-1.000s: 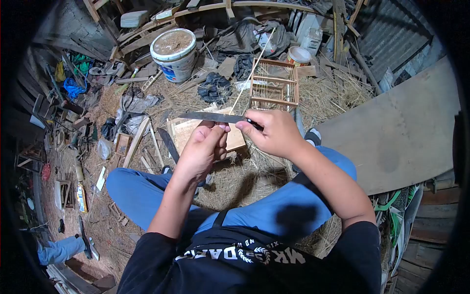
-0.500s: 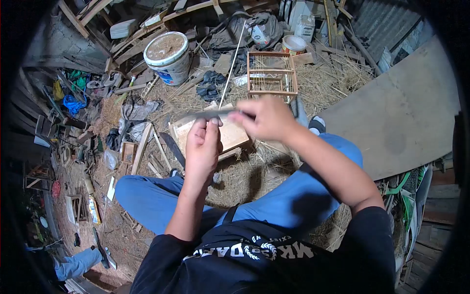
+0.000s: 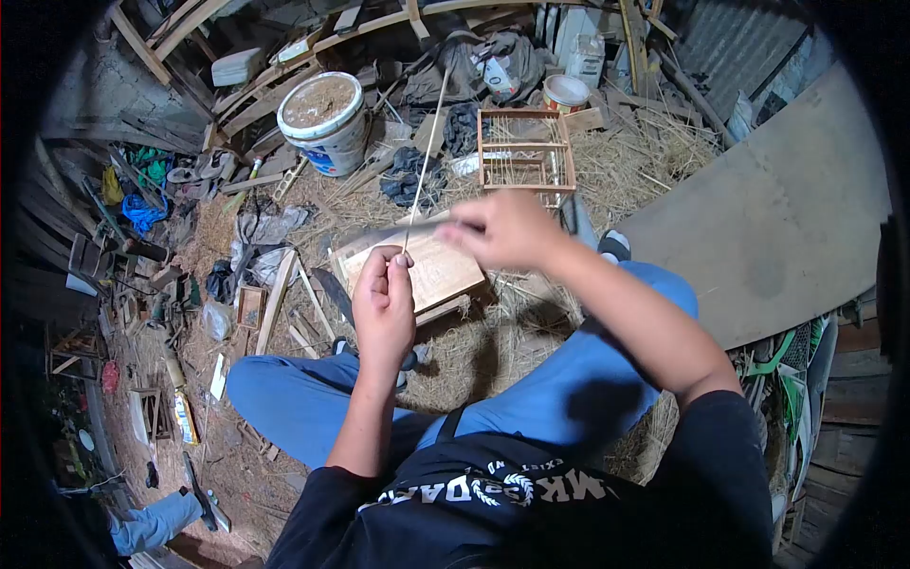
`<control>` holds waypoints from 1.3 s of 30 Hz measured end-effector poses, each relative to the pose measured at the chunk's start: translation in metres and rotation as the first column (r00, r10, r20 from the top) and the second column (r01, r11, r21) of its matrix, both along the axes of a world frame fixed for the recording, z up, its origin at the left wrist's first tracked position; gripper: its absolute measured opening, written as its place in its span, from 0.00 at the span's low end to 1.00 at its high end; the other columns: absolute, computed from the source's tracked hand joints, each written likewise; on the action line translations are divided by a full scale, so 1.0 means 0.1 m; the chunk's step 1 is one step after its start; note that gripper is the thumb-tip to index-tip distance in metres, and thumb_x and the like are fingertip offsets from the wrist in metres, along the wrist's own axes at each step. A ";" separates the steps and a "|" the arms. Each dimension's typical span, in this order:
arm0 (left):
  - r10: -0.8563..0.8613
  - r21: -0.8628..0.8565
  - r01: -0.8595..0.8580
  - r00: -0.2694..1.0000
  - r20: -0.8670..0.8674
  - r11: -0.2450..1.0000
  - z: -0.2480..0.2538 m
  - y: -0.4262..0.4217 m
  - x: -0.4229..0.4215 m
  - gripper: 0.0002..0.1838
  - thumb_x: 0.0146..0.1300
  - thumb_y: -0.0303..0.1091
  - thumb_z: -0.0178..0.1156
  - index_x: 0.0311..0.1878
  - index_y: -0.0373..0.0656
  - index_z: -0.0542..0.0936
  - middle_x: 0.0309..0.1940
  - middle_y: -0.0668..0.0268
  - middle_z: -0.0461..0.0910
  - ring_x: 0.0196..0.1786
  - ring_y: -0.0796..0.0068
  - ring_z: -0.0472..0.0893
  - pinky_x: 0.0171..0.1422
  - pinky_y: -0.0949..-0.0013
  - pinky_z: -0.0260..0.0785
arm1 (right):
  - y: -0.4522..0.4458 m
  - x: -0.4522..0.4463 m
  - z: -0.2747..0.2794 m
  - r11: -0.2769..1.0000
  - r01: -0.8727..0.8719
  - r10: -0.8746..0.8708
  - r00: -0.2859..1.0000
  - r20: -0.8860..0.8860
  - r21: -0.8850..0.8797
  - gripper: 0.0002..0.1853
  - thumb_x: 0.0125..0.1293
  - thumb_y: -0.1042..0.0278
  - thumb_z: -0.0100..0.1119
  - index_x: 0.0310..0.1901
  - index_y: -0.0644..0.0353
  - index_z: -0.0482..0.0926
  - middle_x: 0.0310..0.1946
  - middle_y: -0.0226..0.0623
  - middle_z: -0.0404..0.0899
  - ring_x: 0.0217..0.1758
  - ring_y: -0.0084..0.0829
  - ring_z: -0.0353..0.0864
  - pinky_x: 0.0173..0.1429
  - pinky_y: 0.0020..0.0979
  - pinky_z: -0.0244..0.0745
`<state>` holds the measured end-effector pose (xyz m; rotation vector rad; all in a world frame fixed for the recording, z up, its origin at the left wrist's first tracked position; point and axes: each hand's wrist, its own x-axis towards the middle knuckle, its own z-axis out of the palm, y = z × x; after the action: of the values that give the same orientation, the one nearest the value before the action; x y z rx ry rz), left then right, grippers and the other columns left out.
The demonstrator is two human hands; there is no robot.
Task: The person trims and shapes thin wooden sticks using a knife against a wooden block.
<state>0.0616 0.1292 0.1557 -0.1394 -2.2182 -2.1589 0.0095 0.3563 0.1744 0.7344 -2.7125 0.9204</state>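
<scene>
My left hand is closed around the lower end of a thin pale wooden stick, thumb and fingers pinching it. The stick points up and away from me, leaning slightly right. My right hand grips the handle of a knife, partly hidden by the fingers. The knife's dark blade is smeared by motion and lies across the stick just above my left hand. Under both hands sits a low wooden block. A curved dark blade leans against its left side.
A small wooden frame with thin bars stands beyond the block. Behind are a white bucket and a smaller tub. A large flat board lies right. Straw and wood scraps litter the floor; a trouser leg shows lower left.
My left hand has come slightly down and left, and the stick's far end has swung left and toward me. The right hand stays at nearly the same spot with the knife.
</scene>
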 end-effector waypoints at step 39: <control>-0.003 -0.421 -0.276 0.833 -0.554 0.864 -0.45 -1.29 -0.60 0.05 0.71 0.26 0.69 0.45 0.34 0.84 0.35 0.55 0.84 0.37 0.63 0.86 0.41 0.64 0.77 | -1.68 0.18 -1.73 0.752 0.485 -0.101 0.753 0.651 -0.445 0.14 0.85 0.57 0.51 0.56 0.60 0.71 0.29 0.44 0.81 0.28 0.34 0.78 0.40 0.37 0.75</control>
<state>0.0016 0.0002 0.1105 -0.5113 -2.2558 -1.2201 0.0275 0.1880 0.0009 -0.1907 -2.5731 2.0399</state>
